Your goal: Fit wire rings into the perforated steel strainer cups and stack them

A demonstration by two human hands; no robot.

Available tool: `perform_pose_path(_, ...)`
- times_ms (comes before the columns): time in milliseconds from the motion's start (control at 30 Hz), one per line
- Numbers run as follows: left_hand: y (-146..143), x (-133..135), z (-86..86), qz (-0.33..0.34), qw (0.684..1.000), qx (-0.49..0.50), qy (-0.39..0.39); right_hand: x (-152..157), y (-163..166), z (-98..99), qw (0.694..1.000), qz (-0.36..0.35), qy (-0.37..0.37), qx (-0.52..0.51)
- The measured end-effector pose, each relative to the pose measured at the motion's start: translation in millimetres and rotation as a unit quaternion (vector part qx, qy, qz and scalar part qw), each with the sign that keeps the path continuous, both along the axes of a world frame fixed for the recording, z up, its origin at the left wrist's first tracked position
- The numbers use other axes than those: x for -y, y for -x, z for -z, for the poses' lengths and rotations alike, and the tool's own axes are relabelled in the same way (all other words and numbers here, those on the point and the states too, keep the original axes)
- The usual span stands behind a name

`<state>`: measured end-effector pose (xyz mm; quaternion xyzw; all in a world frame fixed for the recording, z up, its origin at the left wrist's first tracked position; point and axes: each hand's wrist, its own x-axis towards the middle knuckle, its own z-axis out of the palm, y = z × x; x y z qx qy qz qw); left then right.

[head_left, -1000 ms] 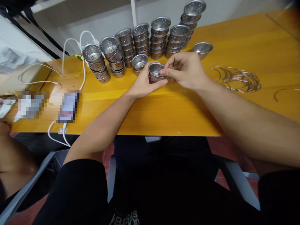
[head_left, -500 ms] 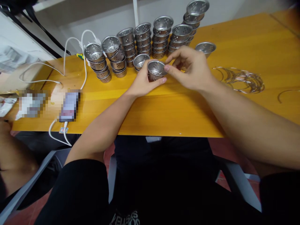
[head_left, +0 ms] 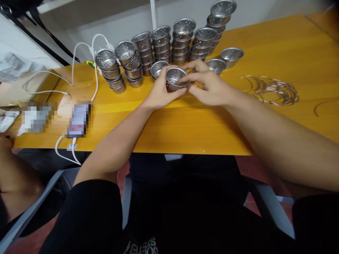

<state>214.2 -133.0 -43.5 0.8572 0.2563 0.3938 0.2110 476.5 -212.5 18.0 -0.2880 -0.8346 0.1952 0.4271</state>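
Note:
My left hand [head_left: 159, 95] is wrapped round a small perforated metal cup [head_left: 172, 78], held just above the yellow table [head_left: 185, 123]. My right hand [head_left: 209, 86] is at the cup's right rim, its index finger reaching into the cup's mouth and the other fingers curled beside it. Whether the right fingers hold a thin wire I cannot make out. Stacks of the same perforated cups [head_left: 169, 42] stand just behind my hands. Two single cups [head_left: 216, 65] [head_left: 232, 55] sit to the right of the stacks.
A heap of curved wire handles [head_left: 272, 90] lies on the table at right, one loose wire [head_left: 324, 106] further right. White cables [head_left: 79, 60], a blurred phone [head_left: 78, 120] and papers lie at left. Another person's arm [head_left: 10, 176] shows at the lower left.
My right hand has dropped lower and moved left onto the cup's rim, uncovering a single cup behind it. The held cup has stayed in much the same place.

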Motion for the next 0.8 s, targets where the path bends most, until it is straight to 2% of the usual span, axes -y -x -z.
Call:
perform_pose_path(167, 2.2, 0.4, -1.1, 0.013, 1.0, -0.008, 0.003, -5.1, -0.8, 7.3, 1.0, 0.0, 0.021, 0.021)
perform_pose_path(333, 3.9, -4.1, 5.1, 0.039, 0.999, 0.002, -0.001, -0.1, -1.5, 2.2, 0.999, -0.005, 0.023, 0.021)
perform_pose_path(467, 3.8, -5.2, 4.8, 0.018, 1.0, 0.015, -0.004, 5.9, -1.8, -6.4, 1.0, 0.0, 0.028, 0.009)
perform_pose_path(633, 10.1, -4.3, -5.2, -0.017, 1.0, 0.011, -0.021, 16.0, 0.3, -18.4, 0.998, 0.035, 0.051, -0.031)
perform_pose_path(800, 19.0, -1.1, -21.8, -0.047, 0.997, 0.018, -0.059, 6.4, -5.8, -12.3, 0.996, 0.07, -0.015, -0.061)
